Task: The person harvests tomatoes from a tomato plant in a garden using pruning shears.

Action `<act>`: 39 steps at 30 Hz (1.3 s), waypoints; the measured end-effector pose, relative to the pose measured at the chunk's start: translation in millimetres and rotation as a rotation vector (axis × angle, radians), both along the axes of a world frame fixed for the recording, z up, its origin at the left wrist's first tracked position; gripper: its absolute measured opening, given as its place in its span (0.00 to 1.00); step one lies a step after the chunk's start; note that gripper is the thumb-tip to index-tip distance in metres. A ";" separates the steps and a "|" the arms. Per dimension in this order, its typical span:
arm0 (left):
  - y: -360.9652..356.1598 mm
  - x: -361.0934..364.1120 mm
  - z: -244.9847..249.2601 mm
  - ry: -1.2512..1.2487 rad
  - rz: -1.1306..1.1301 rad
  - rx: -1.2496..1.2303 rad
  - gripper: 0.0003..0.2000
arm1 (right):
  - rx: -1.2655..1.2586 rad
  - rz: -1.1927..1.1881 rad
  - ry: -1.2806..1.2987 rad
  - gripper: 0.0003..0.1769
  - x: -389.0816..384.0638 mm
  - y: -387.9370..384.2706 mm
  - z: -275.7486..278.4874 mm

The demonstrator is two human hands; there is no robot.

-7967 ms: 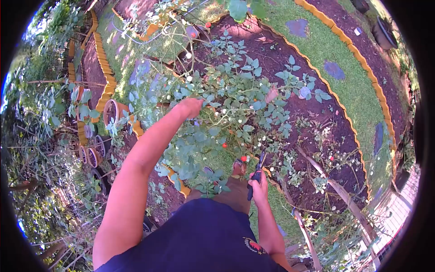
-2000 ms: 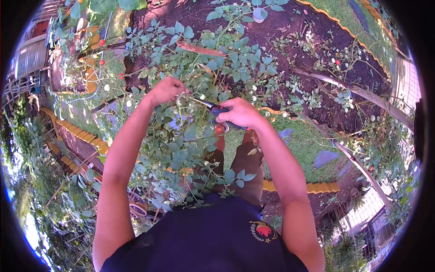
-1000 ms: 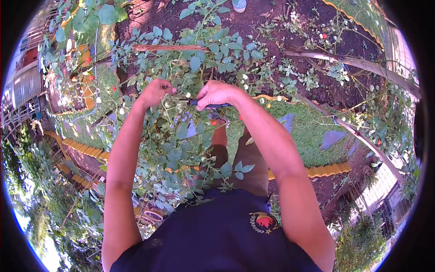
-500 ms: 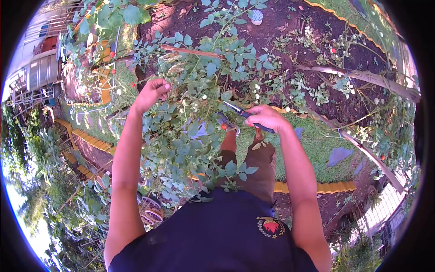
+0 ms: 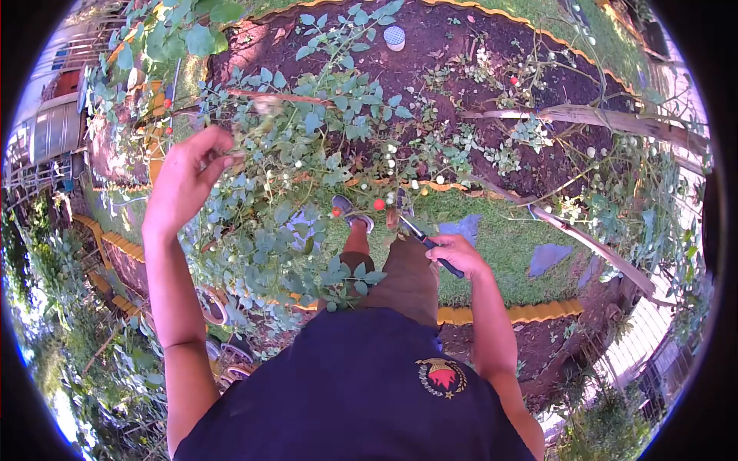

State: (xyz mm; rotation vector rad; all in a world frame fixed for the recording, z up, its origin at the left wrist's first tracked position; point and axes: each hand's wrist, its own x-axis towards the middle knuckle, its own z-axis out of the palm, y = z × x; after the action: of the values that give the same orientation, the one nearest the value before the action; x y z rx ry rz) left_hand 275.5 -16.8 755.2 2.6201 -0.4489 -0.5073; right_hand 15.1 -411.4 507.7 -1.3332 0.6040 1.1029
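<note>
My left hand (image 5: 187, 180) is raised at the left of the tomato plant (image 5: 261, 207), its thumb and fingers closed on a dry, withered piece of foliage (image 5: 265, 115), partly blurred. Dark-handled pruning shears (image 5: 434, 250) are in my right hand (image 5: 459, 256), with the blades pointing up and left beneath the hanging fruit. A red tomato (image 5: 379, 203) hangs just above the blade tips, and several pale green tomatoes (image 5: 390, 157) hang higher up.
A wooden stake (image 5: 569, 230) slants across the right side, and another branch (image 5: 615, 121) lies above it. Yellow edging (image 5: 515, 313) borders the grass (image 5: 492, 269). A patterned cup (image 5: 394, 38) stands on the soil. My feet are below the plant.
My left hand has moved left, with dry foliage now showing beside its fingers. My right hand and the shears have moved down, away from the leaves. The view has shifted.
</note>
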 end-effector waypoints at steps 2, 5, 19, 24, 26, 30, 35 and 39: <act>-46.8 15.9 -6.4 0.030 -0.124 -0.033 0.07 | 0.027 -0.053 0.049 0.23 -11.6 -7.9 -3.5; -120.8 46.3 -43.7 0.058 -0.311 -0.056 0.09 | 0.065 -0.097 0.070 0.22 -22.1 -15.7 -8.8; -98.8 78.7 -51.7 0.190 -0.113 -0.037 0.17 | 0.135 -0.194 0.110 0.24 -45.4 -28.6 -15.7; -32.3 39.5 -47.2 0.396 0.083 -0.288 0.08 | 0.161 -0.205 0.084 0.25 -23.0 -17.4 -3.8; -30.1 30.4 -42.7 0.418 0.152 -0.441 0.08 | 0.168 -0.187 0.066 0.26 -14.6 -13.2 -3.5; -57.3 39.3 -42.8 0.318 0.058 -0.326 0.09 | 0.163 -0.141 0.038 0.27 -1.5 -5.7 -2.5; -81.1 51.2 -40.8 0.285 -0.074 -0.307 0.09 | 0.132 -0.111 0.032 0.28 4.1 1.0 0.2; -75.2 45.0 -39.1 0.298 -0.090 -0.282 0.09 | 0.121 -0.092 0.031 0.28 7.4 10.2 1.9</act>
State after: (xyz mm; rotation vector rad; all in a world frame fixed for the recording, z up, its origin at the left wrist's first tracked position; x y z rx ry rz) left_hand 320.5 -92.0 716.2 2.2181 -0.5009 -0.7884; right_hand 22.5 -401.2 509.6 -1.1746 0.6061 1.0696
